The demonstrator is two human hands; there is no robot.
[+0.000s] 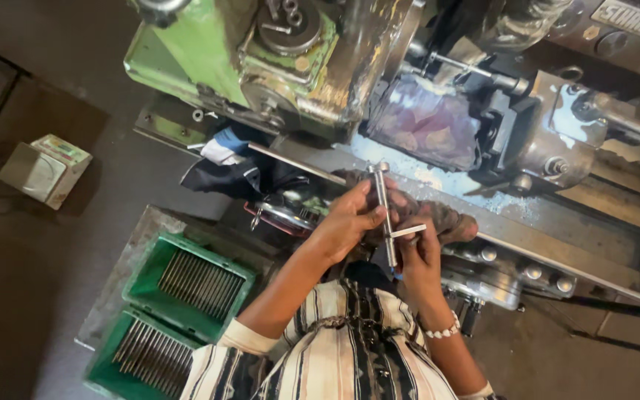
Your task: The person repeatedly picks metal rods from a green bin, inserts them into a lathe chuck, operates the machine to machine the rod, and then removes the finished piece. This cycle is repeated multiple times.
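Carton: a small white and green box lies on the floor at 9 o'clock, tilted, with a pale green label on its top face.
Nameplate: a dark plate with pale lettering sits on the machine at 1 o'clock.
Crates: two green plastic crates, at 7 and 8 o'clock, each hold a row of thin metal rods lying side by side.
Lathe: green headstock at 12 o'clock, grey carriage at 2 o'clock, bed strewn with pale swarf.
Gauge: a slim steel measuring tool, caliper-like, is held just right of centre; its long axis runs nearly vertical, from 12 to 6 o'clock, upper end leaning slightly left.
Pin: a short pale metal pin crosses the gauge, its long axis near-horizontal, pointing toward 3 o'clock.
Left hand: closed around the gauge stem from the 9 o'clock side, thumb on the bar.
Right hand: fingers pinched on the pin and lower gauge; a beaded bracelet circles the wrist.
Rag: a dark cloth lies on the bed behind both hands.
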